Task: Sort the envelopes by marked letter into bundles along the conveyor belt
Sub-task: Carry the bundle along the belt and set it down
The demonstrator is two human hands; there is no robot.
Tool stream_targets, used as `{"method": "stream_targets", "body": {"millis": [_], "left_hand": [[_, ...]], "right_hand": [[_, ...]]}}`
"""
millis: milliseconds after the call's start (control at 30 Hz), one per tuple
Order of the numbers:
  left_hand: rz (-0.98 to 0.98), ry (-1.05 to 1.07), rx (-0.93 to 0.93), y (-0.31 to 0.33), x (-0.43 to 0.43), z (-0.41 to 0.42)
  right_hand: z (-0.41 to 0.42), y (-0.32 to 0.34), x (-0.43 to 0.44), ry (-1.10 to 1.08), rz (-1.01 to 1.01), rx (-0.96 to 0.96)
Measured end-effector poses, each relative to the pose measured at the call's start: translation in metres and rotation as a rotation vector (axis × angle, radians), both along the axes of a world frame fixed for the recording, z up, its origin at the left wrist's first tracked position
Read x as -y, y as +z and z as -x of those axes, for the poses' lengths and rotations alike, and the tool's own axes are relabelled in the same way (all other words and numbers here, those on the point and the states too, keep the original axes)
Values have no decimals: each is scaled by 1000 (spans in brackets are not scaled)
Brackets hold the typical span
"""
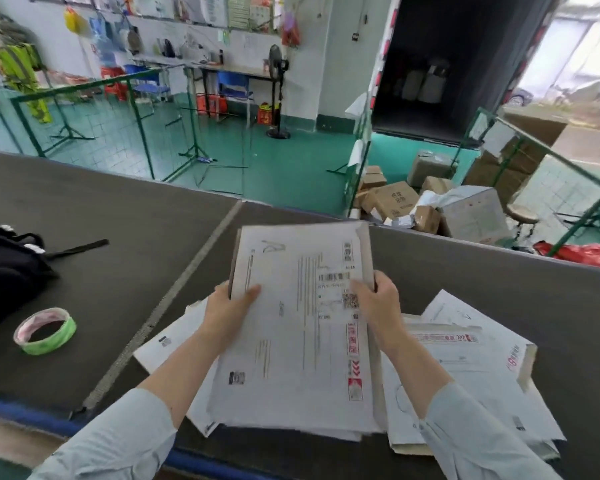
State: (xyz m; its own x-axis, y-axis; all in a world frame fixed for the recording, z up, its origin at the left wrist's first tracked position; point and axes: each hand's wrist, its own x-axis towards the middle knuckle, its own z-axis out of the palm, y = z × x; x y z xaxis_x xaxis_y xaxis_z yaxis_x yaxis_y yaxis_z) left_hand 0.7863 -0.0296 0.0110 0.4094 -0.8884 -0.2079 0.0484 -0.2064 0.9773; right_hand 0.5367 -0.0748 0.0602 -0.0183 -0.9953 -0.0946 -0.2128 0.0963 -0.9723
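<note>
— Above the near edge of the conveyor belt, a stack of envelopes is held up flat, its printed face turned toward the camera. A hand-drawn mark, which looks like an A, is seen near its far left corner, so the stack is probably raised for that letter to be read.

— How is it gripped?

— It is pinched from both sides. The left hand is closed on the left edge, thumb laid on top and fingers hidden beneath. The right hand is closed on the right edge, thumb over the barcode label and fingers curled round the side. Several envelopes seem to be clamped together, since layered edges are seen at the far side.

— And what is left below?

— Loose envelopes are spread on the belt under and to the right of the stack, with another poking out at the left. They overlap untidily, so they are judged to be unsorted. No finished bundle can be made out along the belt.

— Anything farther off?

— A roll of tape lies on the belt well to the left, perhaps kept for binding bundles, and a black bag rests beyond it. Cardboard boxes are piled on the floor past the far right side.
</note>
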Motion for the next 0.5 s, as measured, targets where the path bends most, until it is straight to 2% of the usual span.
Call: {"method": "stream_targets", "body": {"millis": [100,167,267,500], "left_hand": [[-68,-43,-74,-13,10,17],[-130,-60,-120,-23,16,26],[-222,-194,-133,-37,29,51],[-409,-599,-233,-61,37,134]], "right_hand": [[22,-20,-21,-80,-127,-31],[32,-30,-42,-141,-170,30],[55,-38,-80,-262,-225,79],[117,-49,-173,-510,-261,425]]}}
